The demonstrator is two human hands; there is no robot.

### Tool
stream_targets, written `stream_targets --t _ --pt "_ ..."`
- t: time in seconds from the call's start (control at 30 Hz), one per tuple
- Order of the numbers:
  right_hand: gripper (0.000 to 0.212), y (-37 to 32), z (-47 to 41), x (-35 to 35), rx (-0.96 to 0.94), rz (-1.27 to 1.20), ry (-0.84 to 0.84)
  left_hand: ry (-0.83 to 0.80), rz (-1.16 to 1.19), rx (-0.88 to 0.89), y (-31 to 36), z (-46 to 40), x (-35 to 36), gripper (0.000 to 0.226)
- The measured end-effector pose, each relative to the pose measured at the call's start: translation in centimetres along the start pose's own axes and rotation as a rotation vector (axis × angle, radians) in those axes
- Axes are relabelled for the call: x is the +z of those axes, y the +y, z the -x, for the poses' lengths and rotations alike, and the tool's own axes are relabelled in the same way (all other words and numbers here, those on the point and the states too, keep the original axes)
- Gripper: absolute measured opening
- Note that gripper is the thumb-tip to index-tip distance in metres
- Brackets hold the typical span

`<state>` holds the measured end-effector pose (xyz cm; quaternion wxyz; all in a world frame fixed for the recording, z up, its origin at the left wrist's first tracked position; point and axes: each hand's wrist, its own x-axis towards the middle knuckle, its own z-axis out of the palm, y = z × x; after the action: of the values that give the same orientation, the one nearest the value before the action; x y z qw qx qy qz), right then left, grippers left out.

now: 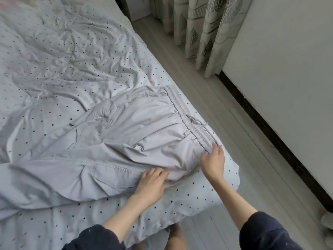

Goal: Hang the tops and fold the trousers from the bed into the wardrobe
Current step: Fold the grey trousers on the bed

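Observation:
A pair of light grey trousers [126, 134] lies spread across the near corner of the bed [54, 60]. Their elastic waistband [187, 116] runs along the bed's right edge and the legs trail off to the left. My left hand [151, 184] rests on the near edge of the trousers by a side pocket, its fingers curled into the cloth. My right hand [213, 159] is at the near end of the waistband, with the fingertips touching the fabric there. Whether it pinches the cloth is unclear.
The bed has a rumpled pale blue cover with small dark dots. A light wood floor [234, 141] runs along the bed's right side. Leaf-patterned curtains [203, 29] hang at the back and a white wall with a dark skirting [270, 138] stands to the right.

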<state>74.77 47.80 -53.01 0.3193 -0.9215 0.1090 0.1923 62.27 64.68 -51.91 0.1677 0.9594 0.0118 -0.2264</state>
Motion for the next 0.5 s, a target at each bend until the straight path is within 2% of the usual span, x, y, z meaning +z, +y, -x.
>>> stream_targets --t 0.1,0.23,0.3,0.4,0.5 --pt "0.044 -2.2 3.0 2.6 -0.316 0.230 -0.068 0.052 -0.202 -0.080 -4.9 3.5 0.4 0.069" --pt "0.038 -4.9 7.9 7.1 -0.626 0.314 -0.182 0.115 -0.323 -0.232 -12.3 7.8 -0.5 0.082" --pt "0.038 -6.0 9.9 9.2 -0.745 0.371 -0.240 0.183 -0.316 -0.294 -15.3 9.6 -2.0 0.078" --pt "0.039 -8.5 12.8 12.8 -0.851 0.454 -0.283 0.315 -0.284 -0.364 -20.7 12.2 -4.2 0.056" --pt "0.040 -12.5 15.5 16.3 -0.882 0.475 -0.285 0.335 -0.277 -0.434 -26.3 14.5 -6.4 0.055"
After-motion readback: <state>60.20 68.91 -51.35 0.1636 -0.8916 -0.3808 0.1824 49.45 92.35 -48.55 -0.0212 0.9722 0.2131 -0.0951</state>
